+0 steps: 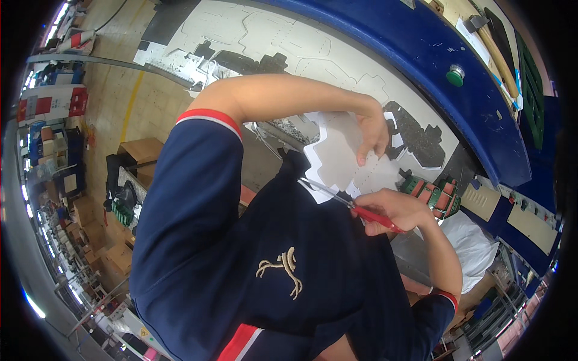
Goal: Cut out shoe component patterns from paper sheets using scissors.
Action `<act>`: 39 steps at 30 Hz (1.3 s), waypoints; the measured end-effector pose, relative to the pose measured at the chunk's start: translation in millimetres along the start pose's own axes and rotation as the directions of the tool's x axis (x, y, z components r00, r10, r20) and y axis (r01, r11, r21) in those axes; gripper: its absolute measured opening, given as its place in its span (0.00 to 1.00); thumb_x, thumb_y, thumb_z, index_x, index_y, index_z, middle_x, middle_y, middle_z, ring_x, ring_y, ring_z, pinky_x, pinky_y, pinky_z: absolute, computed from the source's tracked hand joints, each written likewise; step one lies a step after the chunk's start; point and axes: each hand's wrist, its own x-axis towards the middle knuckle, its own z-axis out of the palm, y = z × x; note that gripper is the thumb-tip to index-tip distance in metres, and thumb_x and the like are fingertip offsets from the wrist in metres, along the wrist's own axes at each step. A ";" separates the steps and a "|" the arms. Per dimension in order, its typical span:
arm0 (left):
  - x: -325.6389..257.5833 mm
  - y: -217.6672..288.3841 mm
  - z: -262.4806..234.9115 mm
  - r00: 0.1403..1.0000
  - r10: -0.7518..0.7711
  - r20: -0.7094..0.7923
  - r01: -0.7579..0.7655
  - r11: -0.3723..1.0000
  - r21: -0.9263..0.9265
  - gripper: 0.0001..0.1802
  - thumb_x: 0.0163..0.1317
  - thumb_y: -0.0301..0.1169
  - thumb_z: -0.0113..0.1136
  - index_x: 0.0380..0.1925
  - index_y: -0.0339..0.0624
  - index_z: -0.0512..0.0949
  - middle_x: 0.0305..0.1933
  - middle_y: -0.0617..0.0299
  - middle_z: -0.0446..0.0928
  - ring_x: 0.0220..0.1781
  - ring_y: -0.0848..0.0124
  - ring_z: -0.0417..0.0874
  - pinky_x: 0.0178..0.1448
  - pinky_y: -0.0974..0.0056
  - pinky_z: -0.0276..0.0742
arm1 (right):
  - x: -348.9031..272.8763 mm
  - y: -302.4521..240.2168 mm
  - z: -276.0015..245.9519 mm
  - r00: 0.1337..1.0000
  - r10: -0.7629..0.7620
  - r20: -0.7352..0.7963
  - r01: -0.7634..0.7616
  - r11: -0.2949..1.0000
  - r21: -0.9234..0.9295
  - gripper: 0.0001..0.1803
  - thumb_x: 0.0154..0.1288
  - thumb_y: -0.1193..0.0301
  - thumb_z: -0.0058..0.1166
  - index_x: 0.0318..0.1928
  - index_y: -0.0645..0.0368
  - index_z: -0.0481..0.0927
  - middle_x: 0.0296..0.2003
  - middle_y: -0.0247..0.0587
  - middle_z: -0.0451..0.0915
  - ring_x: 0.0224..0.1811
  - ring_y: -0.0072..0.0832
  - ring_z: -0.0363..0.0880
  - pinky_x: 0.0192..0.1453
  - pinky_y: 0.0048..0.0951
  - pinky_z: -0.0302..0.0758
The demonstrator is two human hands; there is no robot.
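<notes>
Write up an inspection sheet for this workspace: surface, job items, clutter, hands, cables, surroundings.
Surface: white sheet with cut outlines and dark patches.
Job items: white cutouts, layered; scissors with red handles, blades at the cutouts' near edge.
Clutter: green-and-red frame just beyond the scissors hand; white bag at right.
Hands: left hand on the cutouts, grip partly hidden; right hand holds the scissors.
Cables: dark line at upper left, possibly a cable.
Surroundings: blue machine on the far side; cardboard boxes at left.

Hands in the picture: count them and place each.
2: the left hand touches the white stacked sheets; the right hand holds the red-handled scissors. Others in the background may be hidden.
</notes>
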 end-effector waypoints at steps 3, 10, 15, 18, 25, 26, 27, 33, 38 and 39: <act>-14.8 -8.4 4.4 0.967 0.031 -0.254 -0.011 0.997 0.080 0.31 0.47 0.38 0.76 0.49 0.35 0.76 0.48 0.56 0.79 0.49 0.68 0.76 0.56 0.63 0.69 | 6.0 -2.6 -3.4 0.995 0.063 -0.074 -0.061 0.998 0.023 0.30 0.57 0.45 0.63 0.43 0.62 0.78 0.28 0.47 0.78 0.30 0.37 0.76 0.38 0.33 0.72; -37.8 -15.7 -19.2 0.640 0.098 -0.762 0.362 0.836 0.412 0.33 0.47 0.38 0.72 0.56 0.48 0.75 0.55 0.54 0.78 0.56 0.55 0.77 0.63 0.54 0.68 | 46.1 14.5 -9.2 0.830 0.205 -0.518 -0.362 0.906 -0.221 0.37 0.52 0.38 0.61 0.43 0.61 0.80 0.34 0.54 0.82 0.40 0.51 0.81 0.47 0.43 0.74; -51.1 -32.2 13.8 0.004 0.323 -0.947 0.480 0.830 0.285 0.17 0.56 0.40 0.63 0.44 0.45 0.80 0.41 0.52 0.81 0.46 0.54 0.81 0.55 0.53 0.74 | 79.4 80.7 -18.6 0.844 0.207 -0.494 -0.189 0.978 0.088 0.30 0.58 0.43 0.60 0.32 0.63 0.78 0.25 0.45 0.78 0.28 0.36 0.75 0.37 0.36 0.71; -82.3 -33.7 68.1 -0.404 -0.144 -0.904 0.229 0.940 -0.252 0.18 0.64 0.41 0.58 0.27 0.36 0.79 0.21 0.53 0.77 0.25 0.61 0.78 0.33 0.60 0.73 | 92.5 107.1 -8.3 0.830 0.132 -0.542 -0.010 0.975 0.221 0.28 0.61 0.45 0.59 0.30 0.62 0.77 0.21 0.36 0.73 0.26 0.25 0.70 0.33 0.31 0.68; -42.3 -48.3 177.8 -0.165 -0.532 -0.830 -0.227 0.840 -0.493 0.22 0.64 0.44 0.62 0.22 0.34 0.77 0.17 0.63 0.75 0.21 0.76 0.72 0.27 0.66 0.68 | 98.0 107.2 -7.6 0.824 0.012 -0.567 0.220 0.914 0.340 0.25 0.66 0.47 0.55 0.33 0.60 0.77 0.22 0.28 0.71 0.25 0.18 0.67 0.30 0.22 0.65; -38.1 -50.5 177.4 -0.163 -0.540 -0.826 -0.229 0.835 -0.501 0.22 0.64 0.44 0.62 0.22 0.34 0.77 0.17 0.63 0.75 0.21 0.76 0.72 0.27 0.66 0.68 | 97.2 105.2 -10.3 0.851 0.030 -0.525 0.202 0.903 0.379 0.25 0.67 0.46 0.54 0.35 0.59 0.77 0.23 0.26 0.71 0.25 0.16 0.67 0.30 0.20 0.65; -34.7 -53.1 175.9 -0.075 -0.587 -0.806 -0.348 0.773 -0.531 0.17 0.64 0.40 0.62 0.26 0.37 0.79 0.21 0.67 0.76 0.23 0.79 0.72 0.27 0.71 0.67 | 95.9 102.0 -12.1 0.855 0.032 -0.518 0.200 0.901 0.384 0.25 0.67 0.46 0.54 0.35 0.59 0.77 0.23 0.26 0.71 0.25 0.16 0.67 0.30 0.20 0.65; -32.3 -45.1 167.6 0.030 -0.688 -0.726 -0.610 0.563 -0.558 0.11 0.63 0.35 0.63 0.25 0.41 0.78 0.24 0.70 0.76 0.24 0.83 0.74 0.26 0.75 0.67 | 92.9 93.0 -19.8 0.903 0.002 -0.430 0.249 0.813 0.526 0.32 0.65 0.40 0.51 0.44 0.61 0.77 0.24 0.31 0.73 0.26 0.19 0.71 0.30 0.21 0.67; -28.2 -49.3 166.8 0.009 -0.703 -0.711 -0.580 0.576 -0.576 0.15 0.66 0.38 0.59 0.24 0.40 0.75 0.24 0.68 0.75 0.24 0.81 0.75 0.26 0.74 0.68 | 92.8 92.6 -36.0 0.946 -0.001 -0.324 0.170 0.853 0.494 0.36 0.63 0.35 0.48 0.46 0.59 0.76 0.27 0.32 0.75 0.28 0.19 0.74 0.30 0.20 0.69; -27.5 -49.2 167.2 0.008 -0.704 -0.710 -0.580 0.575 -0.577 0.15 0.66 0.38 0.59 0.24 0.40 0.75 0.24 0.68 0.75 0.24 0.81 0.75 0.26 0.74 0.68 | 92.6 91.2 -38.3 0.954 0.003 -0.300 0.152 0.858 0.490 0.37 0.63 0.35 0.47 0.47 0.59 0.76 0.27 0.32 0.75 0.28 0.19 0.74 0.31 0.21 0.70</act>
